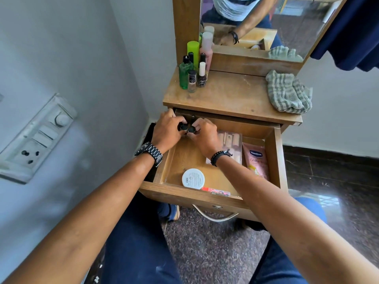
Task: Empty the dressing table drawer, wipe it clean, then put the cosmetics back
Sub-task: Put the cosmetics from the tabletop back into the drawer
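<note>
A: What's on the wooden bench (229, 95)?
B: Bottles and a striped green cloth (288, 93). Over the open wooden drawer (275, 160), left grip (167, 130) and right grip (205, 134) each clench a small black-capped bottle (182, 126), side by side.

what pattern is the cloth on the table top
Green and white stripes on the cloth, seen in the head view.
</note>
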{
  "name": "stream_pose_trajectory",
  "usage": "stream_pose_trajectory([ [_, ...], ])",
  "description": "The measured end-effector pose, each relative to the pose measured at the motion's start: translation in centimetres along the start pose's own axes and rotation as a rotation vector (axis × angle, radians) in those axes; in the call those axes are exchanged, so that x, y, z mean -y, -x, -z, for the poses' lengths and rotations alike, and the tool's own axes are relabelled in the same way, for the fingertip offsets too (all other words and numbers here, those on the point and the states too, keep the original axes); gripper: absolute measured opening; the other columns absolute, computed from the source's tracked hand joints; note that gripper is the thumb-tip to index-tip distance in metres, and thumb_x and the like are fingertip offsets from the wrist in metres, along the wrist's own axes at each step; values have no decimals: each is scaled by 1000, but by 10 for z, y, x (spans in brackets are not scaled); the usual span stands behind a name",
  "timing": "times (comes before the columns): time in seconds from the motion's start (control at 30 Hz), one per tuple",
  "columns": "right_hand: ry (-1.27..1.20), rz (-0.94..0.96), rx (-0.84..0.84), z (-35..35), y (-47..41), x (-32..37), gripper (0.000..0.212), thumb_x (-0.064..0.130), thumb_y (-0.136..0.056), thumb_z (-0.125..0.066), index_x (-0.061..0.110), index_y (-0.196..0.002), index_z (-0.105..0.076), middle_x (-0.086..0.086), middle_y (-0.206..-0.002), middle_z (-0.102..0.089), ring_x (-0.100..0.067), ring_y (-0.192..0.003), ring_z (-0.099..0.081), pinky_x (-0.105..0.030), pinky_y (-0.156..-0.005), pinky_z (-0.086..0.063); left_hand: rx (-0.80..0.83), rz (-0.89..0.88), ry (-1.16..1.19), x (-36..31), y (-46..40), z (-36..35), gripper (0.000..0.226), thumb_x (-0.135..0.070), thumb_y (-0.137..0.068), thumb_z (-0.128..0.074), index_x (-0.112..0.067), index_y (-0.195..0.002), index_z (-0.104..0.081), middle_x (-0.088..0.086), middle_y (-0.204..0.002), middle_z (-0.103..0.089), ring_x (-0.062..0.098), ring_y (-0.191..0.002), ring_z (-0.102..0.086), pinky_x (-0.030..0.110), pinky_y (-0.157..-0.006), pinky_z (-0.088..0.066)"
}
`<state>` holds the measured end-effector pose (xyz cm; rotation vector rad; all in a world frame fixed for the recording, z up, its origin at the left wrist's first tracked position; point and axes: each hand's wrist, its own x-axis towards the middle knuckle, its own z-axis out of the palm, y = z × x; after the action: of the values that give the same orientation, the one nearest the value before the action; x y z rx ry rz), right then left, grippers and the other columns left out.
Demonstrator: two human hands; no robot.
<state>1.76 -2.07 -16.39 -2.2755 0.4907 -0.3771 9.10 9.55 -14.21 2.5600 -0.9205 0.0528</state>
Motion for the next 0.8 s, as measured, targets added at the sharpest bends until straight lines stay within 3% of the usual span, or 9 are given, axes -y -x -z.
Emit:
stream_pose_trajectory([
  [0.13, -1, -26, -23, -7, -2, 1, 19, 10, -80, -68, 8, -97, -59, -9, -105, -57, -23, -92, -56, -34, -79, -50, -1, 6, -12, 2, -3, -4, 28, -25, -82, -70, -16, -109, -66, 7, -99, -49, 23, -98, -45, 25, -65, -34],
  [0.27, 11, -43, -26, -11, -2, 1, 28, 11, -81, -67, 10, -105, -53, -9, -107, -56, -25, -93, -57, -40, -79, -52, -12, -5, -51, 2, -2, -5, 30, -24, -83, -69, -14, -110, -63, 7, -102, -49, 23, -101, -45, 26, -67, -40],
  [0.53, 6, 14, -58, 6, 4, -2, 30, -8, -79, -54, 5, -106, -52, -5, -90, -54, -14, -74, -48, -11, -57, -37, -22, -28, -42, -3, 3, 5, 36, -22, -79, -72, -13, -112, -59, 8, -107, -50, 22, -103, -46, 24, -70, -38],
  [0.67, -76, 61, -134, 29, -7, 9, 27, -10, -79, -50, 4, -100, -60, -6, -85, -60, -14, -71, -54, -13, -58, -44, -9, -78, 66, -7, -3, 20, 37, -17, -79, -72, -14, -113, -59, 5, -108, -49, 19, -103, -46, 23, -74, -37],
  [0.8, -156, 107, -154, 58, -36, 31, 28, -7, -84, -50, 8, -105, -59, 6, -76, -54, -6, -65, -52, -15, -60, -46, -159, -143, 126, -14, -24, 43, 32, -19, -83, -68, -12, -113, -57, 6, -108, -50, 12, -98, -45, 20, -75, -41],
])
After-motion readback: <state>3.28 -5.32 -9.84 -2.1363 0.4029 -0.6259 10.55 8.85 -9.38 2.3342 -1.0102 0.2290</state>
